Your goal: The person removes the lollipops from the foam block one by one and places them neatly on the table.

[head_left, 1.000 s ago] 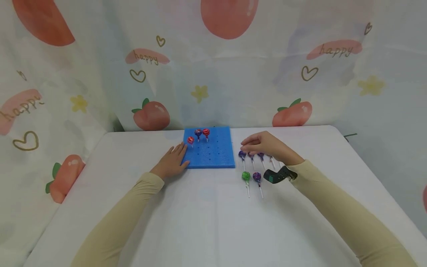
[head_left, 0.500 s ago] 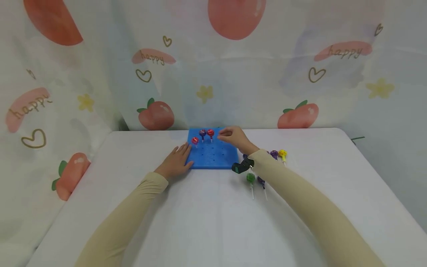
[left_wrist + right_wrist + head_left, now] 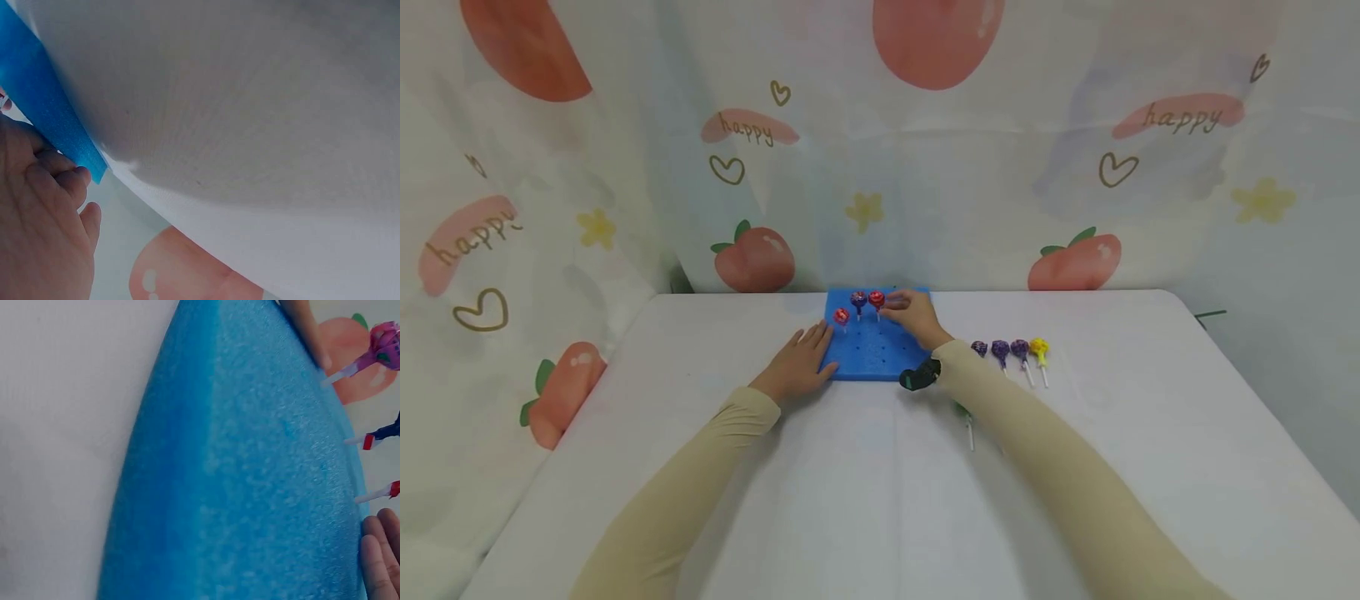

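A blue board with rows of small holes lies at the table's far side. Three wrapped lollipops stand in it: a pinkish-red one, a dark blue one and a red one. My left hand rests on the board's left edge with fingers extended. My right hand is over the board, thumb and fingers beside the red lollipop. In the right wrist view its fingers show close to the red lollipop's stick, apart from it; no held thing is visible.
Right of the board, purple lollipops and a yellow lollipop lie in a row on the white table. A green lollipop's stick shows past my right sleeve, which covers others. A printed curtain hangs behind.
My right hand has moved left from above the row of lollipops to the board, then up to the red lollipop. My left hand stays on the board's edge. The head view has shifted slightly.
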